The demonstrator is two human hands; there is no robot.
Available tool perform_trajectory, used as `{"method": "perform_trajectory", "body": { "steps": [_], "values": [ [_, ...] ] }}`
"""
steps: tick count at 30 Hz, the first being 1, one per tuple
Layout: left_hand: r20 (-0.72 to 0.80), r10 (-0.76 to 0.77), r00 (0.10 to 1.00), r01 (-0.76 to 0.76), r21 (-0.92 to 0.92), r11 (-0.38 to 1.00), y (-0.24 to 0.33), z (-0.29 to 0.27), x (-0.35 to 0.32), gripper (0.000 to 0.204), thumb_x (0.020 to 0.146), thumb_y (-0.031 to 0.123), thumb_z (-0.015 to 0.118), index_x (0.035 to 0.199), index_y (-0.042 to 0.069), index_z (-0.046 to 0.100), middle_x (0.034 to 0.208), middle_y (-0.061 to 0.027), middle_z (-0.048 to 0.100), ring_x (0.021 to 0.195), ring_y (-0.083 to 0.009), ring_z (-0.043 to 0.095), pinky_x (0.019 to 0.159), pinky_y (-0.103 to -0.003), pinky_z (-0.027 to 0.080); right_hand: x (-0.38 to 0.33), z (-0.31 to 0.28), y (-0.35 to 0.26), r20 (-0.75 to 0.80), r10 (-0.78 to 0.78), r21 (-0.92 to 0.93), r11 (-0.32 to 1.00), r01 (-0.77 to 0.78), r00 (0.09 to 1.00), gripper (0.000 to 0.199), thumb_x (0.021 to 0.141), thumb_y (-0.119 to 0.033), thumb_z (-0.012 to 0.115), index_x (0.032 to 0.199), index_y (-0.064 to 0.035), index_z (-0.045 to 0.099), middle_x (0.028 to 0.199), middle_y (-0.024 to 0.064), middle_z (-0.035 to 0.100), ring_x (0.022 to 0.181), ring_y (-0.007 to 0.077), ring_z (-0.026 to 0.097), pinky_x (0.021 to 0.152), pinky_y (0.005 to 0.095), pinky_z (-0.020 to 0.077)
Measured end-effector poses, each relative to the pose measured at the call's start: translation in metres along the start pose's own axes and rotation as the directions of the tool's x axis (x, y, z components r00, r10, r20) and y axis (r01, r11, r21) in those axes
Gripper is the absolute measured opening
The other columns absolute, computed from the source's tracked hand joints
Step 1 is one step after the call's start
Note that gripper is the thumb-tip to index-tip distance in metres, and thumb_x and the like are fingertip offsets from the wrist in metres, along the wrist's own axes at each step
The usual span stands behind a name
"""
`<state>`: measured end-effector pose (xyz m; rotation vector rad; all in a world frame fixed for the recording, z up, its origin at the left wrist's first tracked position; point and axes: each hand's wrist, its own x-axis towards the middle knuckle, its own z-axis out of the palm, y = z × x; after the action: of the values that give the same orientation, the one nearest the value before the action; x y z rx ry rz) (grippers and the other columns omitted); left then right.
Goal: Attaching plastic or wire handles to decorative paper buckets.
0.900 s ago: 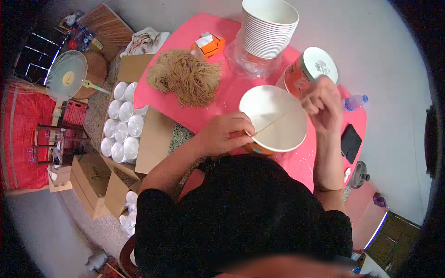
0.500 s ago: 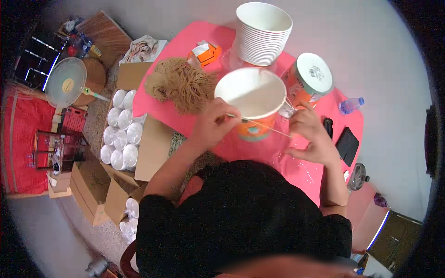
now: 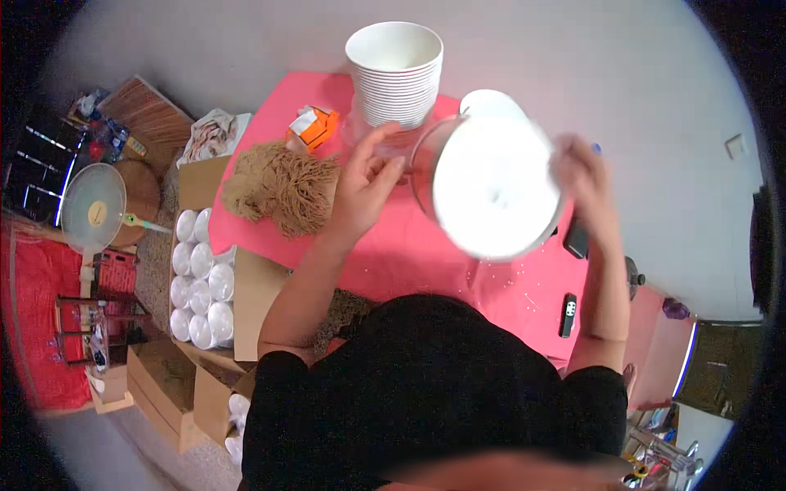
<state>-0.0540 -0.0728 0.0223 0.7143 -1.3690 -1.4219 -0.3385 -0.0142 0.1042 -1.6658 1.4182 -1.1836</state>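
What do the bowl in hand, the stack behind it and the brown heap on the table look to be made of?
Bowl: probably coated paper, with a white matte inside and a thin rolled rim, though it is blurred. Stack of bowls: the same white paper, with tightly nested rims. Brown heap: looks like shredded paper or raffia filler, dry tangled tan strands.

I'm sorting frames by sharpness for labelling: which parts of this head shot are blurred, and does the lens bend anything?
Head view: the white lidded tub and the right hand are motion-smeared, their edges soft; the left hand, the stack of paper bowls and the tan fibre bundle are fairly crisp; the fisheye curves the pink table edges, with a black vignette at the corners.
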Motion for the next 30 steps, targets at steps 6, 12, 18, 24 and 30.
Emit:
{"method": "perform_trajectory", "body": {
  "steps": [6, 12, 18, 24, 30],
  "values": [
    [0.184, 0.173, 0.967, -0.169, -0.036, 0.985, -0.007, 0.05, 0.038, 0.064, 0.084, 0.016, 0.062, 0.136, 0.001, 0.028, 0.14, -0.0154, 0.03, 0.117, -0.0204, 0.046, 0.093, -0.031, 0.041, 0.072, -0.049, 0.033, -0.081, 0.375, 0.305, 0.891, -0.336, 0.923, 0.046, 0.081, -0.041, 0.054, 0.1, 0.0006, 0.055, 0.073, 0.0073, 0.053, 0.055, 0.0188, 0.056, 0.057, 0.0327, 0.052],
    [0.17, 0.2, 0.965, -0.244, 0.301, 0.922, -0.053, 0.063, 0.084, 0.074, 0.078, 0.026, 0.067, 0.135, 0.0, 0.029, 0.132, -0.0212, 0.041, 0.124, -0.0278, 0.039, 0.102, -0.036, 0.033, 0.094, -0.058, 0.074, -0.127, 0.399, 0.199, 0.907, -0.371, 0.908, 0.046, 0.08, -0.044, 0.055, 0.094, 0.0001, 0.054, 0.069, 0.0058, 0.049, 0.056, 0.0191, 0.057, 0.056, 0.0331, 0.055],
    [0.13, 0.074, 0.989, -0.123, 0.425, 0.897, -0.104, 0.05, 0.067, 0.079, 0.071, 0.02, 0.072, 0.134, -0.003, 0.03, 0.132, -0.0214, 0.04, 0.124, -0.0301, 0.038, 0.103, -0.038, 0.031, 0.072, -0.026, 0.12, 0.05, 0.512, 0.228, 0.83, -0.509, 0.858, 0.048, 0.082, -0.045, 0.055, 0.099, -0.0003, 0.051, 0.077, 0.0084, 0.053, 0.061, 0.019, 0.06, 0.053, 0.0337, 0.0546],
    [0.125, 0.102, 0.987, -0.15, 0.473, 0.868, -0.138, 0.04, 0.057, 0.071, 0.073, 0.015, 0.071, 0.132, 0.0, 0.034, 0.131, -0.0187, 0.043, 0.122, -0.0275, 0.041, 0.1, -0.037, 0.035, 0.064, -0.015, 0.111, 0.078, 0.56, 0.187, 0.804, -0.564, 0.825, 0.055, 0.084, -0.049, 0.053, 0.114, -0.0033, 0.046, 0.089, 0.0085, 0.054, 0.074, 0.0198, 0.061, 0.063, 0.0394, 0.0531],
    [0.141, -0.123, 0.982, 0.022, 0.566, 0.824, -0.147, 0.008, 0.052, 0.059, 0.076, 0.011, 0.066, 0.129, 0.002, 0.041, 0.117, -0.0148, 0.056, 0.11, -0.0235, 0.052, 0.095, -0.034, 0.04, 0.104, -0.013, 0.109, -0.034, -0.195, -0.603, 0.786, 0.135, 0.98, 0.046, 0.079, -0.029, 0.066, 0.113, -0.0011, 0.052, 0.115, 0.017, 0.052, 0.102, 0.0328, 0.054, 0.083, 0.0375, 0.0462]
  ]
}}
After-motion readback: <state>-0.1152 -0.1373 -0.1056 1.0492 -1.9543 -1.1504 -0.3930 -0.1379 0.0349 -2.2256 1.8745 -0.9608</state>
